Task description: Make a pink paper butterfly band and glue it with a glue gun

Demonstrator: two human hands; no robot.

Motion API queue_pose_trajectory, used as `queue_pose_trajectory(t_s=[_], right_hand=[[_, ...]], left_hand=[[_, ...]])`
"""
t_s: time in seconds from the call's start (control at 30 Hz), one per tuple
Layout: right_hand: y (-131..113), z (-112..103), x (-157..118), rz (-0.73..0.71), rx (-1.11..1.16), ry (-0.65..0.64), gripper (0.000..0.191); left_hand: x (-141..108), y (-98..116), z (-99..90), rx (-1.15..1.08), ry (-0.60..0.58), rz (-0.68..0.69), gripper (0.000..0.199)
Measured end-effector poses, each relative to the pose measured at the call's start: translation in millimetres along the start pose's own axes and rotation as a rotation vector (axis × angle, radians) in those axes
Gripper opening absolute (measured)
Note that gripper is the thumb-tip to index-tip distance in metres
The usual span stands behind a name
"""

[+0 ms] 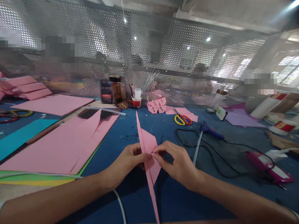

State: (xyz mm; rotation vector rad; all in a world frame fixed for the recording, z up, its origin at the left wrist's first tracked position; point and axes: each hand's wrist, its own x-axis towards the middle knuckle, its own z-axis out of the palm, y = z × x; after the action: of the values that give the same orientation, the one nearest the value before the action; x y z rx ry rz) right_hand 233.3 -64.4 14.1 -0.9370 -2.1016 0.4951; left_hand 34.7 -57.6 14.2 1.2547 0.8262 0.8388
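A folded pink paper piece (149, 141), long and narrow with pointed ends and a wider flap on its right, is held upright above the blue table. My left hand (132, 157) grips its folded strip near the middle, thumb in front and fingers partly hidden behind. On the flap's right edge, my right hand (175, 160) pinches with thumb and index finger close to a small dark spot. Small black bits lie on the table beyond my left hand.
Large pink sheets (56, 143) cover the left side. Scissors (183, 119), a pink cut-out with dark dots (157, 105) and a red-white cup (136, 102) stand or lie behind. At right are a blue glue gun (212, 132), black cable and magenta device (268, 166).
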Motion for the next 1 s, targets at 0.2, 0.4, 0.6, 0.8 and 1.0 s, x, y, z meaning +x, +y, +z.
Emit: queue_pose_trajectory(t_s=[0.2,0.4,0.6,0.8,1.0], right_hand=[[1.5,1.0,0.3,-0.021,-0.012,0.005,0.009],[1.9,1.5,-0.4,-0.027,0.001,0.007,0.011],[1.8,1.6,-0.4,-0.040,-0.012,0.001,0.009],[1.0,1.6,-0.8,-0.043,-0.034,0.003,0.009],[2.1,2.6,-1.0,-0.045,-0.066,0.005,0.008]], left_hand=[[-0.6,1.0,0.3,-0.007,-0.013,0.001,0.011],[-0.3,1.4,1.1,-0.004,-0.009,-0.002,0.011],[0.4,2.0,0.8,-0.003,-0.012,0.007,0.010],[0.8,-2.1,-0.8,-0.006,-0.021,-0.017,0.014],[1.3,-2.9,-0.9,-0.005,-0.008,-0.027,0.014]])
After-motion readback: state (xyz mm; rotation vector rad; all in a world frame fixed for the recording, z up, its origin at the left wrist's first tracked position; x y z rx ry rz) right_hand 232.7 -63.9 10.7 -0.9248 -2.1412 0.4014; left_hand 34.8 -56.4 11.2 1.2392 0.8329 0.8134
